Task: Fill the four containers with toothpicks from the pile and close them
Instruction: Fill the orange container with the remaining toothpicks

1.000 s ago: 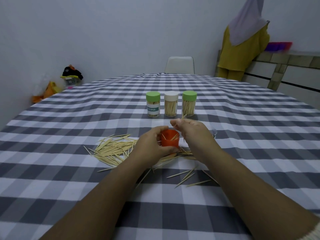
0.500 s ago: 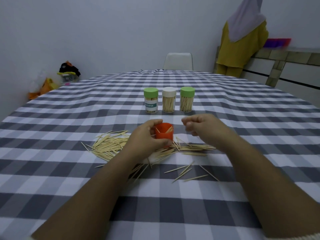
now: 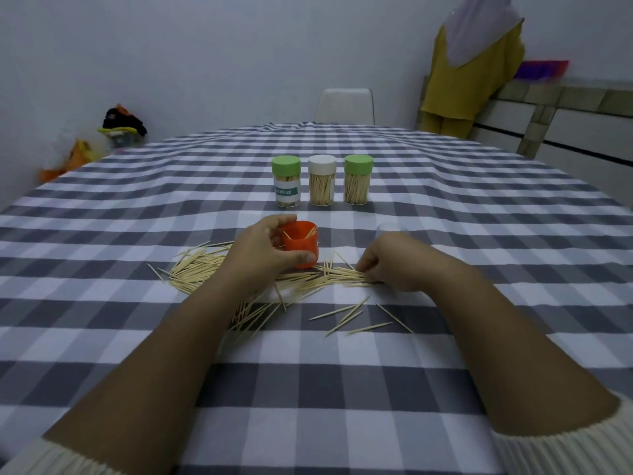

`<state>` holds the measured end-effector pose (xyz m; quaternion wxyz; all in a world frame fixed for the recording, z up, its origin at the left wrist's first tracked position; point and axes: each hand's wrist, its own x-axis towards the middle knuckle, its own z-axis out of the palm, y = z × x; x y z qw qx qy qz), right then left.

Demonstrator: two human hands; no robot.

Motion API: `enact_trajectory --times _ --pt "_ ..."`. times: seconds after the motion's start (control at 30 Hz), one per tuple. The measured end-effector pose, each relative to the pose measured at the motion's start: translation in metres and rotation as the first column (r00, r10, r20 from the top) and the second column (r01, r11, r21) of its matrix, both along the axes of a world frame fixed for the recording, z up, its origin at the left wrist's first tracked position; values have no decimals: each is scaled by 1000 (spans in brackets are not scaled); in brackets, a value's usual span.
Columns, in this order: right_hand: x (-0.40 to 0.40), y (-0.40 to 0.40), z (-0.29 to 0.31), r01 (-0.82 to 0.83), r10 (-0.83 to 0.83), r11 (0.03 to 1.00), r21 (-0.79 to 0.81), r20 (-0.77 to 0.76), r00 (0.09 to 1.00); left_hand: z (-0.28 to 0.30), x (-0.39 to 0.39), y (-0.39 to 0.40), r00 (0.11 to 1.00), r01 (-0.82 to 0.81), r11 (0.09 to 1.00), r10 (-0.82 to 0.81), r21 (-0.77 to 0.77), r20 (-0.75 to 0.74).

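Your left hand grips the light orange cup; your right hand pinches thin, brittle toothpicks mid-desk. Gather them by their middles.

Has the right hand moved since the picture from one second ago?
Yes. The right hand has come down from above the orange container, away from the three closed jars, and now touches the toothpick pile on the table.

Dim, cool, even light, soft faint shadows, wide-angle bending at edges, slight overall softness
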<state>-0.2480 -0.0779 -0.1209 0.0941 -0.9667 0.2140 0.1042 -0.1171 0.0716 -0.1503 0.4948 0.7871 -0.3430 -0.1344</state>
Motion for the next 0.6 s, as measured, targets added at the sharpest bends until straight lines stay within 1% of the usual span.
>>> enact_trajectory --times 0.1,0.13,0.17,0.27,0.33,0.4,0.47,0.6 --pt "-7 -1 6 19 -33 983 181 76 997 0 -1 0 1000 8 1000 -8 17 2" --pt "-11 -3 8 29 -46 974 224 71 996 0 -1 0 1000 11 1000 -11 18 2" --pt "-16 -6 11 40 -48 973 226 33 998 0 -1 0 1000 13 1000 -13 18 5" --pt "-23 -8 15 62 -30 983 175 -182 983 -1 -1 0 1000 13 1000 -13 27 12" --pt "-22 -4 15 56 -13 984 168 -249 969 -2 -1 -1 1000 11 999 -12 38 17" --pt "-19 1 13 8 28 987 161 -220 975 -2 0 -1 1000 6 999 -7 44 23" --pt "-17 6 11 -44 70 985 167 -150 986 -2 0 -1 1000 5 999 -6 42 23" --pt "-7 14 2 -76 79 979 189 -9 997 -4 2 -1 999 -7 998 5 57 39"
